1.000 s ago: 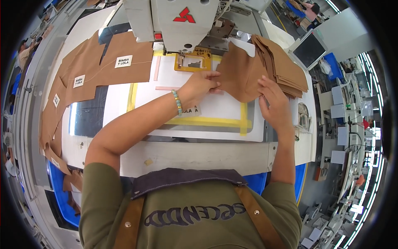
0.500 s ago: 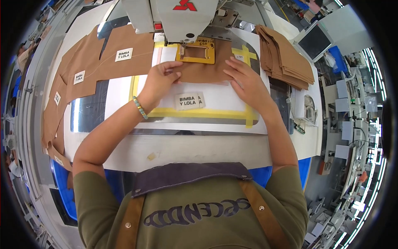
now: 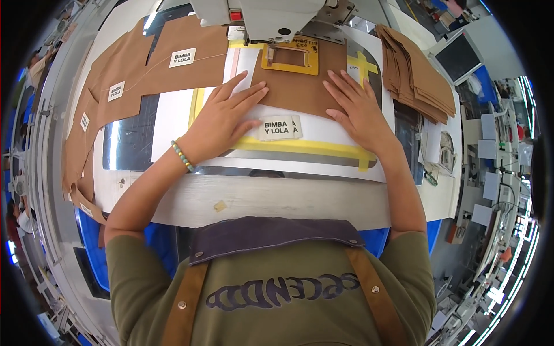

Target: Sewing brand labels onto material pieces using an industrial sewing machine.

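Observation:
A brown fabric piece (image 3: 291, 95) lies flat under the sewing machine head (image 3: 277, 23), with a yellow clamp frame (image 3: 309, 60) pressed over its far part. My left hand (image 3: 222, 115) lies spread at the left edge of the fabric, its fingertips touching the piece and the white sheet. At the right edge my right hand (image 3: 358, 109) rests flat, fingers apart on the fabric. Neither hand holds anything. Two white printed labels (image 3: 279, 128) lie partly overlapped between the hands, near my left thumb.
Brown pieces with sewn-on white labels (image 3: 173, 63) spread over the table's left side. A stack of brown pieces (image 3: 412, 75) lies at the right. Yellow tape (image 3: 288, 147) borders the white sheet. A screen (image 3: 459, 56) stands far right; blue bins (image 3: 158, 245) show below the table edge.
My left fingers have gone from curled together to spread flat, the hand lying lower beside the fabric. My right hand has flattened on the right edge. The whole view has shifted slightly.

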Available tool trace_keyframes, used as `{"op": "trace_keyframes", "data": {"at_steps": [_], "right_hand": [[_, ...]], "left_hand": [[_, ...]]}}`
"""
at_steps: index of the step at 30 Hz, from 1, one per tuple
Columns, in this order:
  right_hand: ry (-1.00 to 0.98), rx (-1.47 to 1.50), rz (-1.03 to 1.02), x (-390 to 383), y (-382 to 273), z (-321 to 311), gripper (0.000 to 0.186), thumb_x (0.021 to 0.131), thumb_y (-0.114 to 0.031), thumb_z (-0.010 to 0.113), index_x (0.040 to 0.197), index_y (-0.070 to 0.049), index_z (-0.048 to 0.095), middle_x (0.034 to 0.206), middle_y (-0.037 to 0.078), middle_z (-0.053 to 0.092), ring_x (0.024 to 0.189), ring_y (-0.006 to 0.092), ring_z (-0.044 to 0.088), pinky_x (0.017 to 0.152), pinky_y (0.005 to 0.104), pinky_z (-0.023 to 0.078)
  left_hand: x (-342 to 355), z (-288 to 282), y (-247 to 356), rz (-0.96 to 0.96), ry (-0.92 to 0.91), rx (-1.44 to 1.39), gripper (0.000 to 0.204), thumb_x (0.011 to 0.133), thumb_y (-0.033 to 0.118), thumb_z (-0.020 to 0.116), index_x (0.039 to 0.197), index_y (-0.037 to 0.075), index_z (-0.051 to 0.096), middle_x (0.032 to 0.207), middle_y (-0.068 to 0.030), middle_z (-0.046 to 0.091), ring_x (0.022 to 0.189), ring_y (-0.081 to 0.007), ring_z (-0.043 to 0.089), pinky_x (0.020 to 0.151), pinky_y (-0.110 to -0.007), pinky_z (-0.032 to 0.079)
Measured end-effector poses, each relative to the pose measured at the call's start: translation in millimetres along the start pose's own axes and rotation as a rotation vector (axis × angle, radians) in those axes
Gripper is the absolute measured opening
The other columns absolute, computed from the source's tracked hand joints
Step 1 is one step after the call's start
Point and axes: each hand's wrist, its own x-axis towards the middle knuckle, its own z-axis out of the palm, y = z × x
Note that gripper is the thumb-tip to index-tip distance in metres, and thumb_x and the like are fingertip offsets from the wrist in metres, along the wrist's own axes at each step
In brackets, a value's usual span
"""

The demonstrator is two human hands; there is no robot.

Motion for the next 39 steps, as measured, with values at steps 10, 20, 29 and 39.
{"op": "trace_keyframes", "data": {"at_steps": [10,20,29,39], "right_hand": [[0.049,0.005,0.013,42.0,12.5,12.5,0.068,0.115,-0.052,0.049,0.166,-0.006,0.048,0.177,0.013,0.041,0.167,0.0348,0.028,0.135,0.0624,0.02],[-0.026,0.107,-0.019,-15.1,-15.9,-20.1,0.067,0.114,-0.049,0.054,0.164,-0.004,0.049,0.177,0.011,0.04,0.166,0.0354,0.03,0.135,0.062,0.021],[0.193,0.254,0.05,-24.1,-8.7,2.4,0.069,0.113,-0.051,0.054,0.164,-0.005,0.05,0.177,0.009,0.04,0.166,0.0362,0.03,0.135,0.0618,0.02],[0.078,0.111,0.002,-23.2,-9.3,2.8,0.064,0.112,-0.052,0.056,0.165,-0.017,0.052,0.178,0.003,0.04,0.166,0.0352,0.03,0.135,0.0645,0.019]], "left_hand": [[5.4,2.1,-17.4,-0.091,-0.024,0.209,0.065,0.108,0.035,0.067,0.164,0.006,0.051,0.175,-0.0052,0.045,0.164,-0.0375,0.033,0.132,-0.051,0.031],[-22.0,-12.5,-11.5,-0.119,-0.044,0.167,0.063,0.108,0.034,0.067,0.163,0.006,0.052,0.175,-0.0063,0.045,0.167,-0.0358,0.028,0.135,-0.052,0.027],[-19.3,-10.6,-12.5,-0.1,0.004,0.053,0.062,0.099,0.018,0.077,0.157,0.007,0.058,0.169,-0.0083,0.053,0.162,-0.0378,0.038,0.133,-0.05,0.034],[-17.0,-9.1,-12.2,-0.124,0.027,0.054,0.061,0.099,0.027,0.078,0.155,0.009,0.062,0.168,-0.0027,0.055,0.162,-0.0363,0.037,0.133,-0.051,0.033]]}}
